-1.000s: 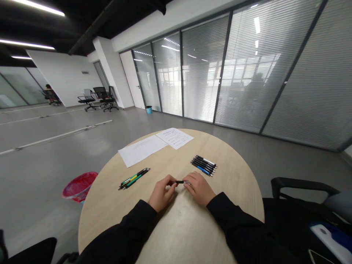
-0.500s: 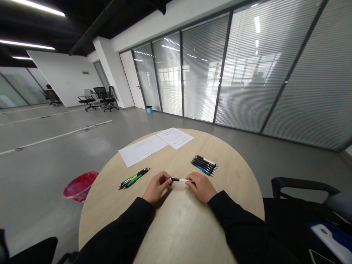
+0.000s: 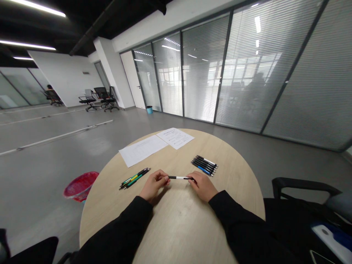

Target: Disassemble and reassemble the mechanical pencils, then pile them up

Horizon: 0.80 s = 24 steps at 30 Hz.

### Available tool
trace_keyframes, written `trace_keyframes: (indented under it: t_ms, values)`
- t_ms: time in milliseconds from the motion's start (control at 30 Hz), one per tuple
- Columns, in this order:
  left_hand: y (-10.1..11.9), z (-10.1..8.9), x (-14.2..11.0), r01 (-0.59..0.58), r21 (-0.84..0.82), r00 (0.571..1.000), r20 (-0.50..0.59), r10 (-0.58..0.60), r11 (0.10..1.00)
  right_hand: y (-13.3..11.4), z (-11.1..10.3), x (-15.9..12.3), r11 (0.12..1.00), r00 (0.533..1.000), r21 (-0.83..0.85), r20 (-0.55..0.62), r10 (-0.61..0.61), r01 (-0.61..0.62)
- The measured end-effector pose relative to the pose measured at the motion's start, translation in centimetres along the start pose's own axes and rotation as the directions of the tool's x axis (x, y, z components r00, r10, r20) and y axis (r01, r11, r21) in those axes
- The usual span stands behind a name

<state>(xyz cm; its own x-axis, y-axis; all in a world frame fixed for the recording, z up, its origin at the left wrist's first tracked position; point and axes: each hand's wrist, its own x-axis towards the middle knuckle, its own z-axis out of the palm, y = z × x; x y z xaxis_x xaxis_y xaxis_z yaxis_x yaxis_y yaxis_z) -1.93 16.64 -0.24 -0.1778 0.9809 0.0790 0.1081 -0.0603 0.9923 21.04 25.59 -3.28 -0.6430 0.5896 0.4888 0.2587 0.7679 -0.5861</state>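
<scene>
Two hands pinch a black-and-white pen by its ends at lower centre, left hand and right hand curled; a slipped finger could send it rolling across the pale wooden table.

The only view comes from a camera worn on the person's head, facing forward and down over a round wooden tabletop, close above the left hand and right hand, and reaching wide to a far glass partition.

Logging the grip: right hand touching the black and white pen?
Touching: the head view shows the right hand pinching the black and white pen at its end.
</scene>
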Motion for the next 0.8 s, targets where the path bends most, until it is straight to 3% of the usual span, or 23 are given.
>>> trace_keyframes:
  t_ms: [433,800]
  values:
    - [-0.5,-0.1,0.3,0.070,0.059,0.997,-0.032,-0.068,0.996,0.7,0.5,0.3,0.965,0.975,0.173,-0.067,0.213,-0.199]
    - [-1.0,0.0,0.3,0.058,-0.079,0.998,-0.032,-0.061,0.995,1.3,0.7,0.3,0.954,0.970,0.194,-0.033,0.239,-0.228]
